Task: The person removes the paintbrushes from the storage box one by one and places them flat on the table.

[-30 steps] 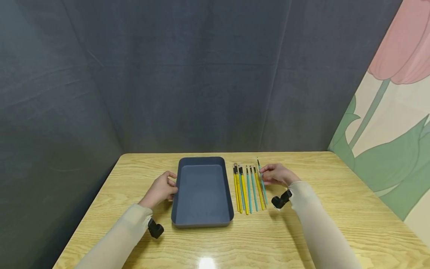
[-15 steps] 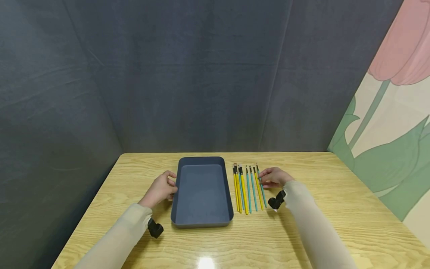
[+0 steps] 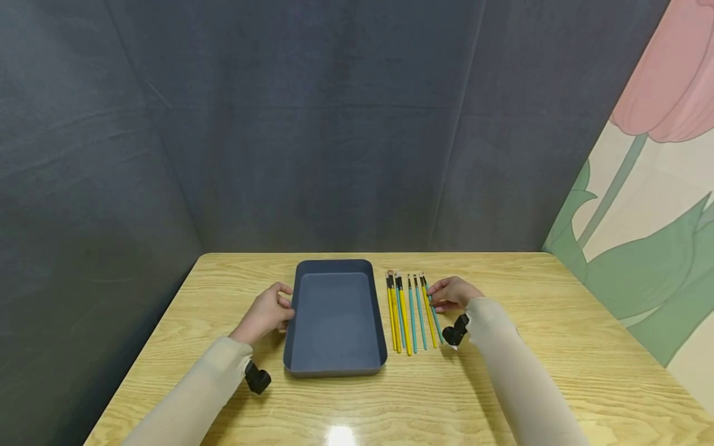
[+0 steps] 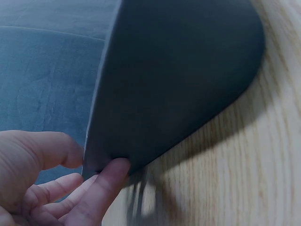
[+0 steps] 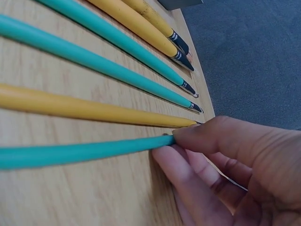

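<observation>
A dark grey rectangular tray (image 3: 336, 325) lies on the wooden table. My left hand (image 3: 269, 313) rests at its left side, fingertips against the outer wall in the left wrist view. To the tray's right, several yellow and teal paintbrushes lie in a row, bristles toward the far edge. With thumb and fingers, my right hand (image 3: 454, 293) pinches a teal paintbrush (image 5: 84, 151) near its bristle end, which the fingers hide in the right wrist view. This brush slants at the row's right end, its top close beside a yellow paintbrush (image 5: 94, 107).
The wooden table (image 3: 312, 409) reaches to a dark curtain (image 3: 312, 155) at the back and left. A wall with a painted tulip (image 3: 658, 93) stands on the right. Small black cameras (image 3: 258, 378) hang at both wrists.
My right hand has moved left and a little nearer with the teal paintbrush, bringing it down beside the last yellow one. My left hand and the tray have hardly moved.
</observation>
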Tool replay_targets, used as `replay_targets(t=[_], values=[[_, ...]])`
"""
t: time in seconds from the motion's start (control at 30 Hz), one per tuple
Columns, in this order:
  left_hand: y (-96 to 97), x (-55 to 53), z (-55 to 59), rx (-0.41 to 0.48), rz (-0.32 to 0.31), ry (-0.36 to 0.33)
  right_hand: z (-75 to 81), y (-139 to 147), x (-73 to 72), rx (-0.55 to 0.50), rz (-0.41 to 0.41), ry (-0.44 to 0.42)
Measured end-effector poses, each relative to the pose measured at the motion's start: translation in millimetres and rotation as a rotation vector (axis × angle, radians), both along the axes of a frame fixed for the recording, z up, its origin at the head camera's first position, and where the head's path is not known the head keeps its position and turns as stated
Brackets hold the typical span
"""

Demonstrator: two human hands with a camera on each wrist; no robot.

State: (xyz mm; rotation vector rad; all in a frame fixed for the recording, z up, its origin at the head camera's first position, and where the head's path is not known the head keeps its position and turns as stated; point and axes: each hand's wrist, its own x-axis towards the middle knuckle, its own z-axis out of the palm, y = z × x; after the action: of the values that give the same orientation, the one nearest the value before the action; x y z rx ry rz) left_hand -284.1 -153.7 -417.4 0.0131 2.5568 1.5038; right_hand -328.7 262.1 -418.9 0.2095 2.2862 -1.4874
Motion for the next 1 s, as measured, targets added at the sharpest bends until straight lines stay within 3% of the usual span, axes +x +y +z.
replay_targets(t=[0.67,1.0], values=[[1.3,-1.2,-0.3,0.002,-0.006,0.002,0.7,2.2,2.4,-0.036,-0.011,-0.006],[-0.7,-2.9,-4.8,0.005,-0.002,0.004,0.6,5.3,2.8,-0.087,0.033,-0.005]])
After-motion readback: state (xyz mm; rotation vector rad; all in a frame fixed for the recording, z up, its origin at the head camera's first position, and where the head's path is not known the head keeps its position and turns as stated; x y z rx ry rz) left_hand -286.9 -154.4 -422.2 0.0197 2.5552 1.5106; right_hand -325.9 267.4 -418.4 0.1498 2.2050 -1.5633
